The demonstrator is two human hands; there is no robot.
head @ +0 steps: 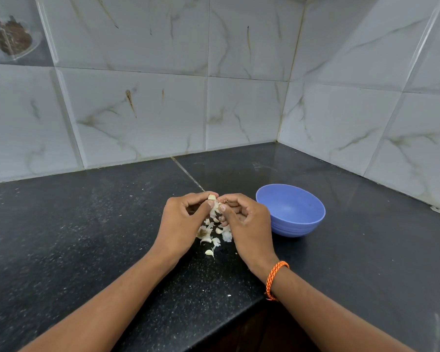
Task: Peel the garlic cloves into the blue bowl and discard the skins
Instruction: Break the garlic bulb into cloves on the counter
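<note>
The bowl (291, 210) is plain periwinkle blue, with faint ridged bands low on its outside. The garlic (214, 232) is off-white with brownish tinges. The desk (87, 224) is black, speckled with pale flecks. The wall tiles (137, 110) are pale grey with tan marble veins. The wristband (274, 279) is braided orange.

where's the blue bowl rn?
In the head view the blue bowl sits on the dark countertop right of centre, just beyond the right hand and right of the pile of garlic skins.
</note>
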